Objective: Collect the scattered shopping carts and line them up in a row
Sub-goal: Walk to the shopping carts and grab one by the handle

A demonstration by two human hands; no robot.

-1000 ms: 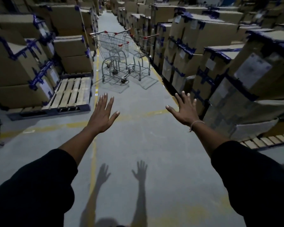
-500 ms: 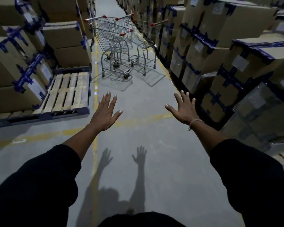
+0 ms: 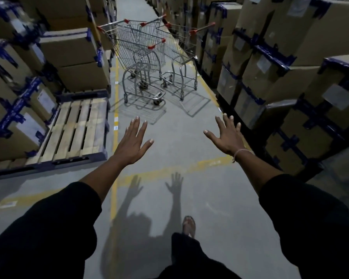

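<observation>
Two wire shopping carts with red handle ends stand in the aisle ahead. The left cart (image 3: 137, 49) has its basket toward me; the right cart (image 3: 179, 47) stands beside it, close to the boxes on the right. My left hand (image 3: 132, 141) and my right hand (image 3: 227, 136) are stretched forward over the floor, palms down and fingers spread, holding nothing. Both hands are well short of the carts, about a cart's length away. Black sleeves cover my forearms.
Stacked cardboard boxes (image 3: 270, 63) with blue tape wall the aisle on the right, and more boxes (image 3: 73, 57) on the left. A bare wooden pallet (image 3: 75, 129) lies at the left. Yellow floor lines (image 3: 115, 109) run along the aisle. My sandalled foot (image 3: 188, 226) steps forward.
I have walked forward down the aisle, so the carts are nearer and larger in view. My hands have stayed outstretched and spread. My foot has come into view.
</observation>
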